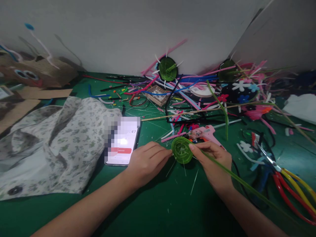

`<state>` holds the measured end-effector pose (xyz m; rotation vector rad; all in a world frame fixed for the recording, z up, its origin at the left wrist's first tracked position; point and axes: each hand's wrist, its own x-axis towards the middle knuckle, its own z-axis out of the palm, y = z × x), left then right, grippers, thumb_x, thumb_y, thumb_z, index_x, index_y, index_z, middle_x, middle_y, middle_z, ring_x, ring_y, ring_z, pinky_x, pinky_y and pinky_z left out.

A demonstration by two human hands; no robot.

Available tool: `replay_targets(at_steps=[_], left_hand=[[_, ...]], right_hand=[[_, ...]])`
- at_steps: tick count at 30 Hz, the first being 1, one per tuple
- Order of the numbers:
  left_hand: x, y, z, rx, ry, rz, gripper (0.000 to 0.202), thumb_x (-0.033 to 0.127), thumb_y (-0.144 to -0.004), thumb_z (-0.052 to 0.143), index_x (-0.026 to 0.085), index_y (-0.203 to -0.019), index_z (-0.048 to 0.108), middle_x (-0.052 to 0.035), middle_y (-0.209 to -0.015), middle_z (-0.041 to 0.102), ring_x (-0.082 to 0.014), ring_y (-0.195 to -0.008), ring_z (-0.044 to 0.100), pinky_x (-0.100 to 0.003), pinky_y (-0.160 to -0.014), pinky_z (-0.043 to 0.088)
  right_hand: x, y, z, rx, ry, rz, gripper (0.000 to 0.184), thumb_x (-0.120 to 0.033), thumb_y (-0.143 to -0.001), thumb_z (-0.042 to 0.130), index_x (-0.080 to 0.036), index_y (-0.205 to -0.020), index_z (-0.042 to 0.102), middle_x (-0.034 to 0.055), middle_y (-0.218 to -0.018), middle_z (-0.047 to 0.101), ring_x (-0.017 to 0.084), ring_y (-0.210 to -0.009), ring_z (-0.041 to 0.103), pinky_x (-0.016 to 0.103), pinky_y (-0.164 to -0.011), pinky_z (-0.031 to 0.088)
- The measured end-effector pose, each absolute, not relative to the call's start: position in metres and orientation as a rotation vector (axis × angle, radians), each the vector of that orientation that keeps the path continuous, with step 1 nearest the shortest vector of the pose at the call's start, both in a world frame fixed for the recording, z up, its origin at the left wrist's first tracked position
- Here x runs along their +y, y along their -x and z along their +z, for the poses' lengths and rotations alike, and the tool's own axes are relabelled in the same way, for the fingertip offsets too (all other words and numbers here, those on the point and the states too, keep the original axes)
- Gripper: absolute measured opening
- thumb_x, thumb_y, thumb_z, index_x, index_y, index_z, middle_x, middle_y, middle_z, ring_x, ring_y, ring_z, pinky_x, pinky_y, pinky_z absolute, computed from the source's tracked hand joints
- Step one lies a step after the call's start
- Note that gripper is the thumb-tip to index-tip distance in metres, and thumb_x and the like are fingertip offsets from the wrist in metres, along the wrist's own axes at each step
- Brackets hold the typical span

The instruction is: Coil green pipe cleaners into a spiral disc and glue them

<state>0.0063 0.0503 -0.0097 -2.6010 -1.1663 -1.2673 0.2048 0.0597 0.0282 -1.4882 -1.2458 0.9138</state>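
Note:
A coil of green pipe cleaner is held above the table between my two hands. My left hand is closed, its fingertips pinched at the coil's left edge. On the other side, my right hand grips the coil's right edge between thumb and fingers. A long green strand runs from there past my right wrist to the lower right. Thin clear threads hang about the coil. Just behind it lies a pink hot glue gun, partly hidden by the coil and my right hand.
A lit phone and a floral cloth lie left. Scissors with red and yellow handles lie right. Behind are tangled pipe cleaners, a round green piece and a small wooden frame. A paper bag stands far left.

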Motion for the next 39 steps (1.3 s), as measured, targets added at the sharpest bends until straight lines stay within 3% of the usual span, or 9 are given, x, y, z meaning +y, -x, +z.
replay_targets(at_steps=[30, 39], left_hand=[[0.05, -0.006, -0.012, -1.173, 2.619, -1.266, 0.015, 0.009, -0.082, 0.065, 0.014, -0.096, 0.065, -0.0027, -0.082, 0.072, -0.0158, -0.073, 0.063, -0.029, -0.069, 0.053], [0.049, -0.009, 0.0, -1.55, 2.64, -1.442, 0.011, 0.017, -0.088, 0.06, 0.015, -0.098, 0.065, -0.0048, -0.09, 0.071, -0.0159, -0.083, 0.063, -0.029, -0.074, 0.05]], right_hand=[[0.059, -0.203, 0.024, -1.2, 1.459, 0.939, 0.016, -0.032, -0.065, 0.08, -0.018, -0.067, 0.071, 0.001, -0.064, 0.07, 0.011, -0.053, 0.064, 0.016, -0.047, 0.053], [0.063, -0.206, 0.025, -1.139, 1.376, 0.934, 0.014, -0.028, -0.065, 0.081, -0.019, -0.068, 0.071, -0.0005, -0.062, 0.071, 0.011, -0.054, 0.067, 0.017, -0.052, 0.057]])
